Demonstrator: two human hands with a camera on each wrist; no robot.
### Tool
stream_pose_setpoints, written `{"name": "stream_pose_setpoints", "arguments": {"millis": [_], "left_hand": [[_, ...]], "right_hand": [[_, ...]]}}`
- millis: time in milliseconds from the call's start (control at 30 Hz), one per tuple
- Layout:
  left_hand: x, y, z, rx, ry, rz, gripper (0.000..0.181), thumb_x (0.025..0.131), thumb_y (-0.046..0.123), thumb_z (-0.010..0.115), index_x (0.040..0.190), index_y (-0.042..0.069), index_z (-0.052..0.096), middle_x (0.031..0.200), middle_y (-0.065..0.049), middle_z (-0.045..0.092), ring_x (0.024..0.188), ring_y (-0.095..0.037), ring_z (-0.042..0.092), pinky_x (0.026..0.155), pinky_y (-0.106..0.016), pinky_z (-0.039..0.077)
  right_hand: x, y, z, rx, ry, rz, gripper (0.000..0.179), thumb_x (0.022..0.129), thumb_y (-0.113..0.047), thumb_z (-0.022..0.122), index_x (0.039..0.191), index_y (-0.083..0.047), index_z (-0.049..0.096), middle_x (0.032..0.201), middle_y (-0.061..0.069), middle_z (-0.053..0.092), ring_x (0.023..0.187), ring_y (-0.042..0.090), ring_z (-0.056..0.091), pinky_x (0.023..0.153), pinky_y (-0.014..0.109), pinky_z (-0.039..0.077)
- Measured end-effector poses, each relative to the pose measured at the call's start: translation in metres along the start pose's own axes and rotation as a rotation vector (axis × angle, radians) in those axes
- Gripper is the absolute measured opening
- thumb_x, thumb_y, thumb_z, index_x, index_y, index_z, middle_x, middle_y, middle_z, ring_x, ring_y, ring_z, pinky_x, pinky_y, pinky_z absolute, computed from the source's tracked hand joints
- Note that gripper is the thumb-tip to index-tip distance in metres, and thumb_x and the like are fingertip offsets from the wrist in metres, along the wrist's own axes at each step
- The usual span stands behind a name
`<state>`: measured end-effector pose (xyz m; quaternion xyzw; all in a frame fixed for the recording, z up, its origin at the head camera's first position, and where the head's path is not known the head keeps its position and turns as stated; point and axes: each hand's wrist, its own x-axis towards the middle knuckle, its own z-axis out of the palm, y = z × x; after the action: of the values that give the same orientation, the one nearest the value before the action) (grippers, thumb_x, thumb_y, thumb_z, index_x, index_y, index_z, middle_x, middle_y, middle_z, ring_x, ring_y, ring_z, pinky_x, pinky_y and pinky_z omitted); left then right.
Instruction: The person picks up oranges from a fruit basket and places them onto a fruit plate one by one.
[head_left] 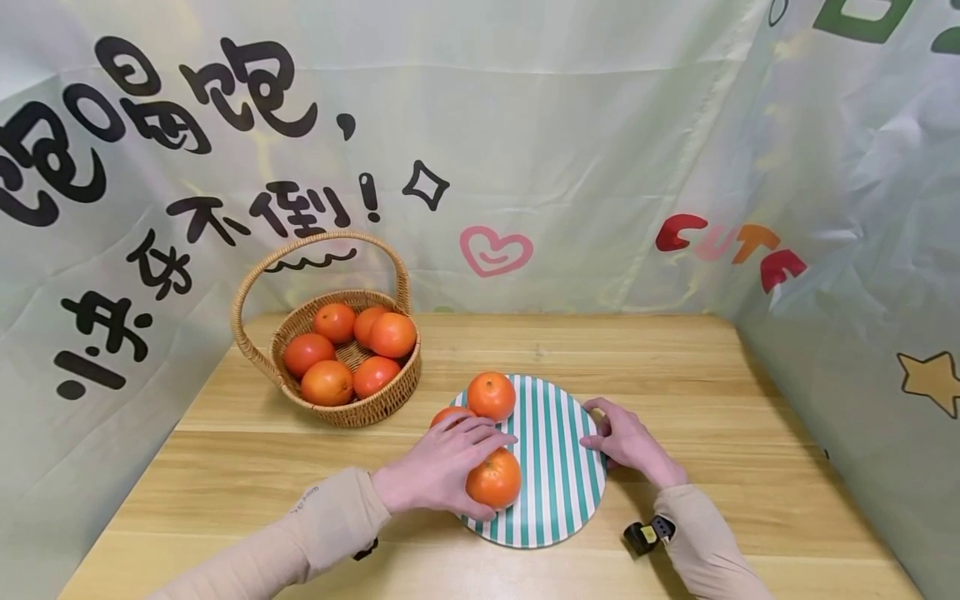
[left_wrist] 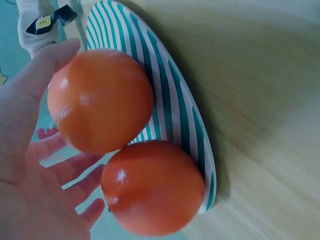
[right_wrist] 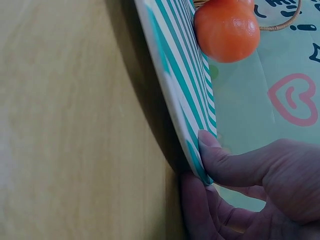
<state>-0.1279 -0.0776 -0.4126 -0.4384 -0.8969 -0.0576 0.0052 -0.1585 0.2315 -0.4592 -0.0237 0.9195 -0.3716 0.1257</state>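
A round plate [head_left: 558, 458] with green and white stripes lies on the wooden table. Three oranges are at its left side: a near one [head_left: 497, 482], a far one [head_left: 491, 396] and another [head_left: 448, 415] partly hidden by fingers. My left hand [head_left: 427, 471] cups the near orange, thumb on the near side and fingers spread over the far side. In the left wrist view the thumb touches this orange [left_wrist: 100, 102], beside a second orange [left_wrist: 155, 187]. At the plate's right edge, my right hand [head_left: 630, 437] pinches the rim, thumb [right_wrist: 225, 160] above and fingers below.
A wicker basket [head_left: 375, 410] with a tall handle stands at the back left, holding several oranges [head_left: 326, 383]. Printed cloth walls [head_left: 600, 167] enclose the table [head_left: 652, 358] at the back and sides. A small black device [head_left: 641, 537] is at the right wrist.
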Motion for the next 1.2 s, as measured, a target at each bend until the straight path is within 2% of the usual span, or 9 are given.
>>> {"name": "stream_pose_setpoints", "arguments": {"millis": [100,300,567,800,1067,1200], "left_hand": [[0.001,-0.003,-0.005,-0.054,0.009,-0.019,0.088,0.071,0.061,0.079,0.144,0.023,0.050,0.142,0.001,0.058,0.137,-0.019,0.049,0.118,-0.048,0.033],[0.003,-0.009,-0.014,-0.199,-0.027,-0.091,0.091,0.073,0.063,0.078,0.148,0.022,0.047,0.148,0.001,0.054,0.143,-0.021,0.043,0.123,-0.053,0.025],[0.002,-0.014,-0.018,-0.266,-0.020,-0.074,0.092,0.073,0.069,0.074,0.148,0.024,0.047,0.153,0.001,0.050,0.146,-0.023,0.039,0.124,-0.054,0.022],[0.002,-0.018,-0.018,-0.268,0.064,-0.059,0.084,0.076,0.065,0.074,0.145,0.024,0.050,0.150,0.003,0.054,0.144,-0.024,0.041,0.122,-0.054,0.025],[-0.001,-0.027,-0.019,-0.293,0.163,-0.097,0.087,0.077,0.059,0.077,0.148,0.018,0.048,0.151,-0.004,0.054,0.142,-0.026,0.047,0.121,-0.053,0.028],[-0.002,-0.032,-0.019,-0.333,0.222,-0.127,0.086,0.076,0.058,0.079,0.147,0.019,0.050,0.149,-0.004,0.055,0.140,-0.027,0.047,0.119,-0.053,0.030]], "right_hand": [[0.000,0.000,0.000,-0.002,0.003,0.000,0.052,0.089,-0.007,0.074,0.136,-0.003,0.052,0.081,0.009,0.052,0.065,0.019,0.054,0.054,0.032,0.052],[0.000,0.000,0.000,-0.003,0.004,-0.003,0.053,0.089,-0.007,0.073,0.137,-0.002,0.051,0.082,0.010,0.051,0.065,0.019,0.054,0.054,0.032,0.051],[0.001,0.001,0.001,-0.004,0.007,-0.005,0.052,0.089,-0.006,0.073,0.136,-0.002,0.052,0.080,0.009,0.052,0.064,0.019,0.054,0.054,0.032,0.051],[0.000,0.001,0.000,-0.006,0.006,-0.008,0.051,0.089,-0.006,0.073,0.136,-0.002,0.052,0.081,0.009,0.051,0.066,0.019,0.053,0.054,0.032,0.051],[0.000,0.000,0.000,-0.006,0.007,-0.012,0.051,0.089,-0.006,0.073,0.136,-0.001,0.052,0.081,0.009,0.052,0.066,0.019,0.053,0.054,0.032,0.051],[0.000,0.001,0.000,-0.005,0.007,-0.012,0.051,0.089,-0.006,0.073,0.135,-0.002,0.053,0.081,0.009,0.052,0.066,0.019,0.053,0.054,0.032,0.051]]}}
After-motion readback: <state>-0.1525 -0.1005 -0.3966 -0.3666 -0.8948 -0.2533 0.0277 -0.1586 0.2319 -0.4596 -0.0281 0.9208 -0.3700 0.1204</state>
